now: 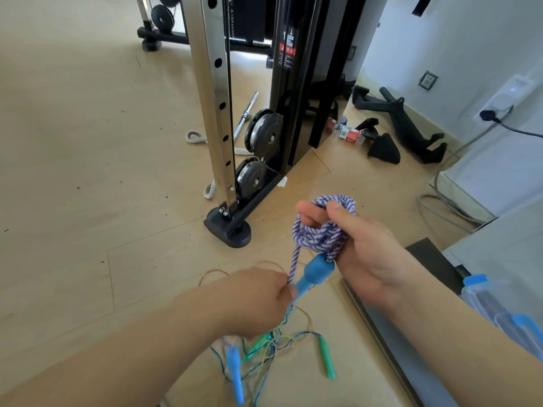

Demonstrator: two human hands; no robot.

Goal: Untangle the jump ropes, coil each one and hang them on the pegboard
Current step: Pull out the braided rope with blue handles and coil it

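right hand (pixel 361 251) grips purple-white rope coil (pixel 320 233), blue handle (pixel 316 273) dangling under it. left hand (pixel 258 301) pinches loose strand (pixel 295 259) just beside the handle. coiling step, looks nearly wound; next probably wrap the tail in. thin ropes (pixel 273 345) tangled on floor (pixel 88 142), pegboard not in view.

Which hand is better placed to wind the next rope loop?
Left. The left hand pinches the free strand of the purple-and-white braided rope beside the blue plastic handle; the right hand is full, gripping the coil.
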